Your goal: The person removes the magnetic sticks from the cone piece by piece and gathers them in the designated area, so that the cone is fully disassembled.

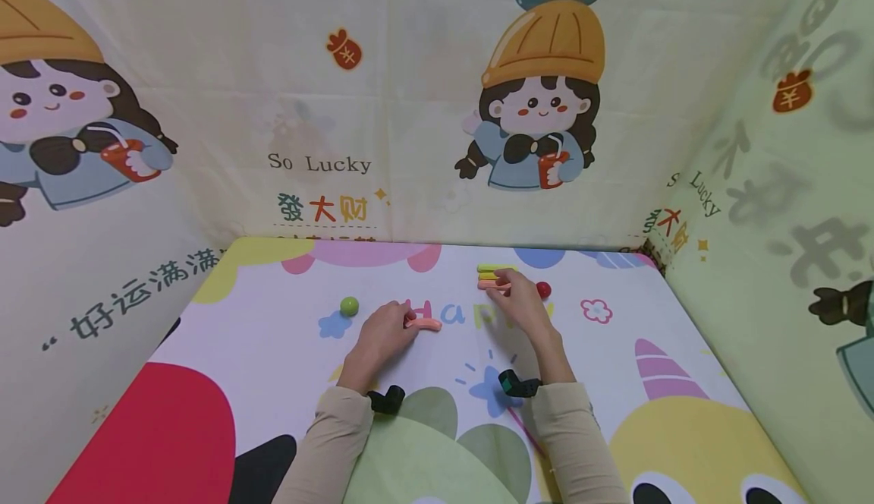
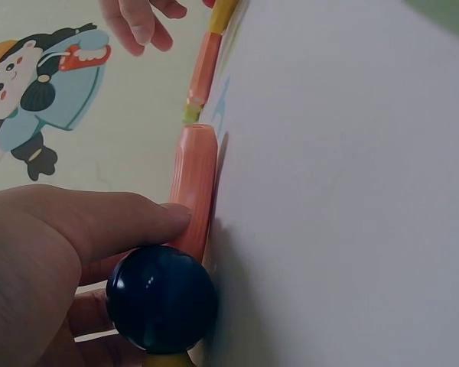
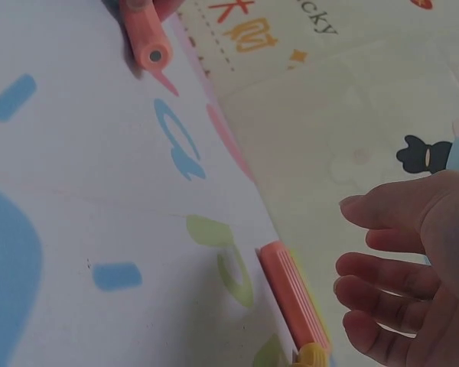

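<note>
My left hand point(image 1: 382, 337) pinches a salmon-pink, slightly curved magnetic rod point(image 1: 426, 324) just above the mat, the thumb along its side. Right by those fingers, the left wrist view shows a dark blue ball point(image 2: 162, 298) with a yellow piece point(image 2: 168, 359) under it; whether the ball is joined to the rod I cannot tell. At the back, my right hand point(image 1: 520, 303) hovers beside a row of rods: salmon-pink point(image 3: 291, 290), yellow point(image 1: 487, 276) and lime green point(image 1: 496, 268). Its fingers are loosely bent, apart from the rods and holding nothing.
Just right of the right hand lies a red ball point(image 1: 543, 290). A green ball point(image 1: 349, 307) sits left of the left hand. The printed mat point(image 1: 587, 352) meets a cloth wall point(image 1: 410, 109) behind, with another cloth side point(image 1: 765, 261) on the right.
</note>
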Motion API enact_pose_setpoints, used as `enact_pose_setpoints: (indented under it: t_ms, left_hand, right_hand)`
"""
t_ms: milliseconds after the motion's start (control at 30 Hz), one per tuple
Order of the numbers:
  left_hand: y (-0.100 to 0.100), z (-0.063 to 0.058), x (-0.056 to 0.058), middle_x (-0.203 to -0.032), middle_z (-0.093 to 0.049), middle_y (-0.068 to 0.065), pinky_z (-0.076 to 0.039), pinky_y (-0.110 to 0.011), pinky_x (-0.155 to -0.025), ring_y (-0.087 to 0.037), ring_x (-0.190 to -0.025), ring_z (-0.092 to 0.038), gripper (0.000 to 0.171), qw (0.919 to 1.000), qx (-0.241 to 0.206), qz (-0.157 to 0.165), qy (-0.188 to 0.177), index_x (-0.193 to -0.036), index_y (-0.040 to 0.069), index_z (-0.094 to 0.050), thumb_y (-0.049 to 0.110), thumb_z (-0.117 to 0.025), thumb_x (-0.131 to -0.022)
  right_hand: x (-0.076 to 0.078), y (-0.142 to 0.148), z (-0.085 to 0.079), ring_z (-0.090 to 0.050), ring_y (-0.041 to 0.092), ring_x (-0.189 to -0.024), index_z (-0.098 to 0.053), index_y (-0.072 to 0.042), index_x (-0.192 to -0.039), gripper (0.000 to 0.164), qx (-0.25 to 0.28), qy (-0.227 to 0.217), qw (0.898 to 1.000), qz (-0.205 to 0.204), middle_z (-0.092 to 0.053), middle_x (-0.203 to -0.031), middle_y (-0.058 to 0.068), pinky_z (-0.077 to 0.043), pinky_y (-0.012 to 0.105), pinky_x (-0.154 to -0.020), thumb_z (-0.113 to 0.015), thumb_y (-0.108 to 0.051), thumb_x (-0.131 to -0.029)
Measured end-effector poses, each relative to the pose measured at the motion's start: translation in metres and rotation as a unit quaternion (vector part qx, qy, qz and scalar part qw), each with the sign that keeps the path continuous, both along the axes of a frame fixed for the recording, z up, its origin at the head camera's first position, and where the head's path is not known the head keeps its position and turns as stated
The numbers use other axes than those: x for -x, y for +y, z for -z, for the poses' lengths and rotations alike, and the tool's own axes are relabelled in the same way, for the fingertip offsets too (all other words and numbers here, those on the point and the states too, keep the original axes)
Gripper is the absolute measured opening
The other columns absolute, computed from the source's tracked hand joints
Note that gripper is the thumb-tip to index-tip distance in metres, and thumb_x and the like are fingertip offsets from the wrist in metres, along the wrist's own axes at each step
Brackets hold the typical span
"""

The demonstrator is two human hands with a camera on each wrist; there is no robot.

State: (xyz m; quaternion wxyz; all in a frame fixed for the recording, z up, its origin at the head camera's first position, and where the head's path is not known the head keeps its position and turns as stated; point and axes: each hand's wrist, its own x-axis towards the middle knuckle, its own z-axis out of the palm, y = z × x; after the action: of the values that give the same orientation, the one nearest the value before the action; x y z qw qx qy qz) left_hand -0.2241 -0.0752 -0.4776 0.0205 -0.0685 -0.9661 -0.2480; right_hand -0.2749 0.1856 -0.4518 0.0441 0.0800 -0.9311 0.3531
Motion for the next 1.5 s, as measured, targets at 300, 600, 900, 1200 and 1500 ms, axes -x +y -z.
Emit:
enact_pose_setpoints:
  t_ms: [300, 600, 900, 1200, 1500]
  left_hand:
    - [0.0004, 0.0005, -0.0002, -0.085, -0.059, -0.005, -0.048, -0.033, -0.073, -0.018, -0.076, -0.05, 0.037, 1.0, 0.001, 0.0, 0.0, -0.118, 0.002, -0.069, 0.027, -0.072, -0.091]
    - [0.0011, -0.0026, -0.0021, -0.087, -0.059, -0.005, -0.047, -0.035, -0.074, -0.018, -0.077, -0.05, 0.033, 1.0, 0.007, 0.006, 0.0, -0.119, 0.001, -0.069, 0.022, -0.066, -0.093]
    - [0.0017, -0.0028, -0.0028, -0.088, -0.059, -0.005, -0.048, -0.034, -0.074, -0.018, -0.077, -0.051, 0.026, 1.0, 0.006, 0.006, -0.002, -0.111, 0.004, -0.07, 0.023, -0.067, -0.093]
    - [0.0022, -0.0025, -0.004, -0.089, -0.059, -0.005, -0.048, -0.034, -0.075, -0.018, -0.078, -0.05, 0.023, 0.9999, 0.002, 0.006, -0.009, -0.109, 0.005, -0.071, 0.022, -0.068, -0.093]
    - [0.0023, 0.0001, -0.004, -0.089, -0.059, -0.005, -0.048, -0.034, -0.075, -0.018, -0.078, -0.05, 0.025, 1.0, 0.003, 0.008, -0.004, -0.108, 0.006, -0.071, 0.025, -0.069, -0.093]
  right_hand:
    - [0.0002, 0.0006, -0.0005, -0.064, 0.033, -0.107, -0.056, -0.002, -0.135, 0.048, 0.0, -0.005, 1.0, 0.005, -0.065, -0.125, 0.019, -0.055, 0.046, -0.094, -0.069, -0.024, -0.095]
    - [0.0007, 0.0007, 0.0018, -0.065, 0.033, -0.107, -0.057, -0.003, -0.135, 0.047, -0.001, -0.003, 1.0, 0.005, -0.065, -0.128, 0.018, -0.056, 0.045, -0.094, -0.069, -0.024, -0.095]
    - [-0.0016, 0.0015, 0.0011, -0.064, 0.031, -0.103, -0.057, -0.003, -0.135, 0.047, -0.004, -0.001, 1.0, 0.0, -0.066, -0.124, 0.018, -0.056, 0.044, -0.09, -0.068, -0.025, -0.095]
    - [-0.0024, 0.0018, 0.0018, -0.063, 0.03, -0.102, -0.057, -0.003, -0.135, 0.047, -0.007, 0.001, 1.0, -0.007, -0.067, -0.124, 0.017, -0.056, 0.043, -0.09, -0.068, -0.026, -0.095]
    - [-0.0032, 0.0016, -0.0008, -0.064, 0.031, -0.102, -0.057, -0.004, -0.135, 0.047, -0.005, 0.0, 1.0, -0.005, -0.066, -0.124, 0.017, -0.056, 0.044, -0.09, -0.068, -0.026, -0.095]
